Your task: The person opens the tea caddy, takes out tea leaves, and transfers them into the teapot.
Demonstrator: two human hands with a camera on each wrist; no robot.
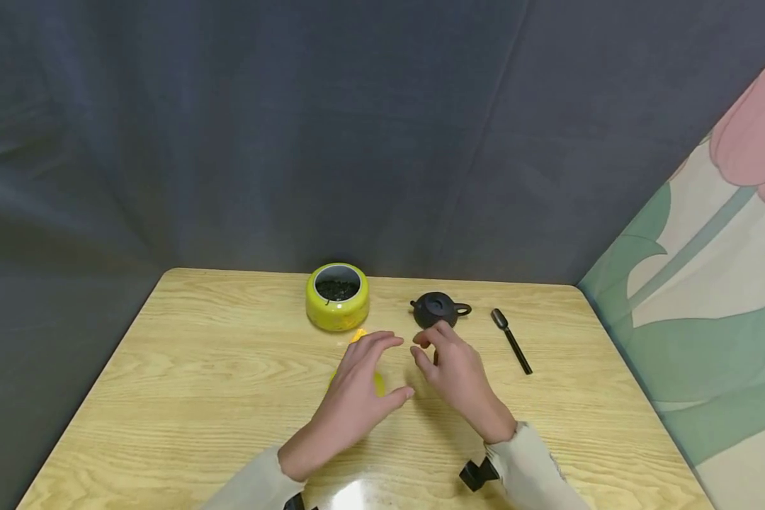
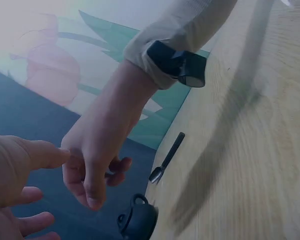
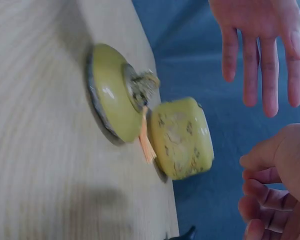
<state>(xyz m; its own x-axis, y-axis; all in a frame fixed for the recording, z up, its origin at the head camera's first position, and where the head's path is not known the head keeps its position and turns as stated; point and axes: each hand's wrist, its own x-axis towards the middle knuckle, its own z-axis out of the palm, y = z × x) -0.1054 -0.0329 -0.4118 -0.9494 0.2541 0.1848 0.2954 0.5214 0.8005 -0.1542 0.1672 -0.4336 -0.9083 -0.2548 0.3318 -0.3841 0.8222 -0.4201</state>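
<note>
Both hands hover over the middle of the table, apart from each other in the head view. My left hand (image 1: 354, 397) has its fingers spread and holds nothing. Beneath it, a yellow domed lid (image 3: 115, 95) with an orange tassel (image 3: 146, 142) lies on the wood, partly hidden in the head view. My right hand (image 1: 462, 372) hangs with loosely bent fingers, also holding nothing, just in front of a small dark teapot (image 1: 436, 310). A yellow jar (image 1: 338, 315) stands uncovered beyond the left hand, with dark loose leaves (image 1: 336, 289) inside.
To the right of the teapot lies a black tea scoop (image 1: 513, 343). The light wooden table (image 1: 197, 382) ends at a dark curtain (image 1: 357, 142) behind, and a flower-patterned cloth (image 1: 727, 283) hangs along the right side.
</note>
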